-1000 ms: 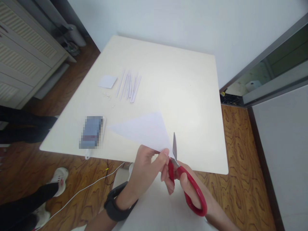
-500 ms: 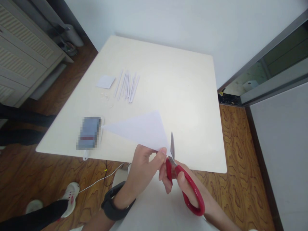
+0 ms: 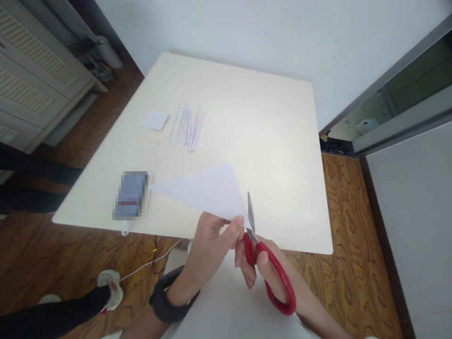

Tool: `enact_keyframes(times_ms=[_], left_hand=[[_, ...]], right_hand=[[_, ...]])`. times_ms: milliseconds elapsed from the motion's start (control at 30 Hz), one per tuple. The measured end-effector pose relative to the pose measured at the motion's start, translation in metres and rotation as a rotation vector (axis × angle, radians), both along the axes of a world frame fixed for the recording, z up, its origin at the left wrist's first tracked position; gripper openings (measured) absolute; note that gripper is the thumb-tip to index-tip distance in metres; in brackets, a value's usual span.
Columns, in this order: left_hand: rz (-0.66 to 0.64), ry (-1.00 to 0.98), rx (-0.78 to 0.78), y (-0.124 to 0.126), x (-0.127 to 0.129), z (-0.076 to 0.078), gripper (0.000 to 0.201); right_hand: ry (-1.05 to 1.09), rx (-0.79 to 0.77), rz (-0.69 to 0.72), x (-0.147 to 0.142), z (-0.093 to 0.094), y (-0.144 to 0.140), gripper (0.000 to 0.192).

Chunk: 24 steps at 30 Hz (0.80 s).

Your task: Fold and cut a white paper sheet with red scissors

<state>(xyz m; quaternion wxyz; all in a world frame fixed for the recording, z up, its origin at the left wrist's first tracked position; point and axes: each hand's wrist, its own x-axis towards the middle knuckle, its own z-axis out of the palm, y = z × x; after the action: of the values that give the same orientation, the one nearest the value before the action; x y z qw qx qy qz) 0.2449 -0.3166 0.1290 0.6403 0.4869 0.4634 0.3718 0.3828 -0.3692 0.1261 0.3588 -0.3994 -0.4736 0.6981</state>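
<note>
A white triangular sheet of paper (image 3: 201,187) is pinched at its near right corner by my left hand (image 3: 215,242), which has a black watch on the wrist. My right hand (image 3: 263,263) grips red-handled scissors (image 3: 282,278), thumb through the larger loop. One scissor blade stands up at the paper's right edge, close to my left fingertips. The lower blade is mostly hidden by the paper and fingers. The paper's far tip reaches left to the blurred phone-like object (image 3: 130,195) on the table.
Several thin white paper strips (image 3: 187,125) lie on the white table (image 3: 261,122), beside a small paper square (image 3: 155,120) and tiny scraps (image 3: 154,141). A white cable (image 3: 151,262) runs below the table's front edge. Another person's leg and shoe (image 3: 111,288) show at lower left.
The scissors have tilted slightly left, and their blades and handles are a little closer together. My left hand and the paper stay nearly still. The other person's shoe has shifted right.
</note>
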Motion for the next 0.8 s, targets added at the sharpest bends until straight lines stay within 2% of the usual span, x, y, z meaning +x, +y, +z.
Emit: enact_keyframes(times_ms=[567, 800], left_hand=[[0.060, -0.011, -0.011, -0.001, -0.007, -0.012, 0.039], [0.150, -0.022, -0.028, -0.002, -0.005, -0.010, 0.032]], right_hand=[[-0.061, -0.042, -0.031, -0.004, -0.006, 0.000, 0.054], [-0.065, -0.040, -0.015, -0.004, -0.008, -0.005, 0.052]])
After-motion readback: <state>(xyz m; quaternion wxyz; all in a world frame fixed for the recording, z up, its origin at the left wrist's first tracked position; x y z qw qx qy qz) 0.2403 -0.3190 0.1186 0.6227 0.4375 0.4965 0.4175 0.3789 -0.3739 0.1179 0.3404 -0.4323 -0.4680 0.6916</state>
